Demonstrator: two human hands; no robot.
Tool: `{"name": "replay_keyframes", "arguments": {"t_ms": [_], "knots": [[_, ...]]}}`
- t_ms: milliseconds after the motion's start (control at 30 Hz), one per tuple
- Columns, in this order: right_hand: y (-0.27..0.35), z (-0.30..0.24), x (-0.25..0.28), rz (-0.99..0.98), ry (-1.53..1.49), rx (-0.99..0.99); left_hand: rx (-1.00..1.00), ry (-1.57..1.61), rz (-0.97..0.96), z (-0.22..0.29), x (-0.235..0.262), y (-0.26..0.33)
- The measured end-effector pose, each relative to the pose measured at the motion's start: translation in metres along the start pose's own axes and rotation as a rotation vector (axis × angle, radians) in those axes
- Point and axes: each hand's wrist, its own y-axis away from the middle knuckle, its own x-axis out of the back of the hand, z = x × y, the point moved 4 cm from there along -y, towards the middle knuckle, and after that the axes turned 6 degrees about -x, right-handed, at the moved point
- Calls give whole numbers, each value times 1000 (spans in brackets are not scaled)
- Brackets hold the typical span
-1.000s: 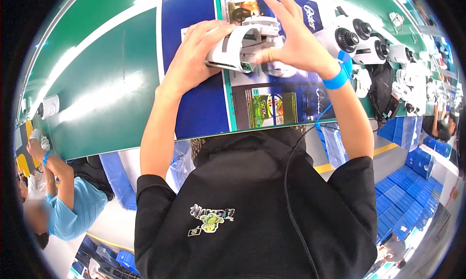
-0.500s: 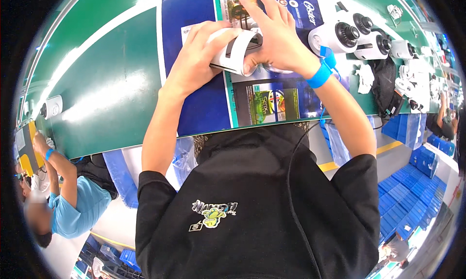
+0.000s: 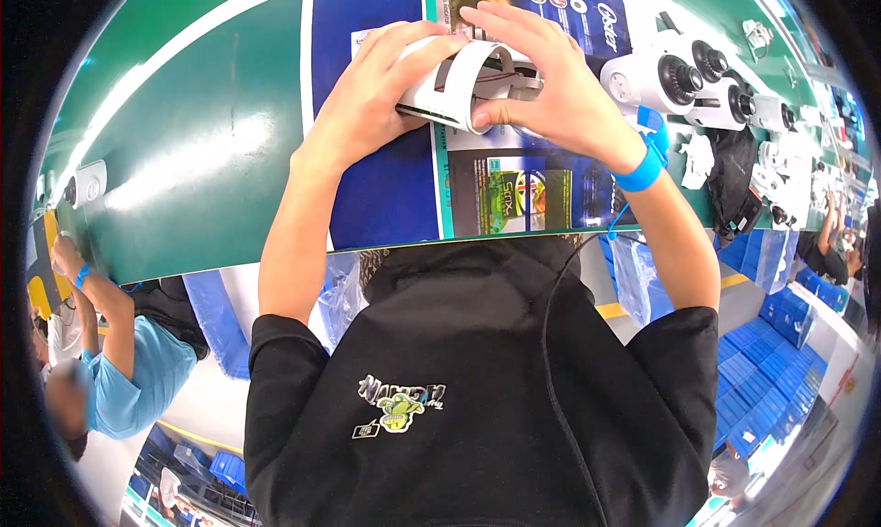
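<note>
Your right hand (image 3: 569,105) has closed in on the white housing (image 3: 463,87) since a second ago: its fingers were raised then, now they come lower across the far side, thumb at the near rim. White parts that showed beyond the housing then are now mostly covered by that hand.

Housing is over the upper middle of the printed sheet (image 3: 376,201), tilted, open side facing your right hand. Your left hand (image 3: 367,100) is clamped around its left side, fingers over the top. Right thumb meets the rim. Can't tell whether the right fingers grip anything; they hide what's behind them. Fingertips of both hands come close above the housing; can't tell if they touch.

Your right wrist wears a blue band (image 3: 642,169), above the sheet's right part.

Around the sheet: white units with black knobs (image 3: 647,79) cluster along its right side. Crumpled white item (image 3: 697,160) is also right of it, with a black bag-like thing (image 3: 732,174) just beside that. Green table (image 3: 202,197) runs out left of the sheet. Well left, near the table's end, another white unit (image 3: 89,185); just nearer than that, a co-worker in a light blue shirt (image 3: 138,380).
</note>
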Motion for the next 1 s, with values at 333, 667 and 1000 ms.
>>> {"name": "replay_keyframes", "arguments": {"t_ms": [333,667,1000], "knots": [[5,-12,1,-28,-30,-60,22,19,-16,0,1,-1],[7,-10,1,-18,26,-92,48,-6,-38,1,0,-2],[5,-24,9,-19,105,-105,48,-58,-19,7,-4,-2]]}}
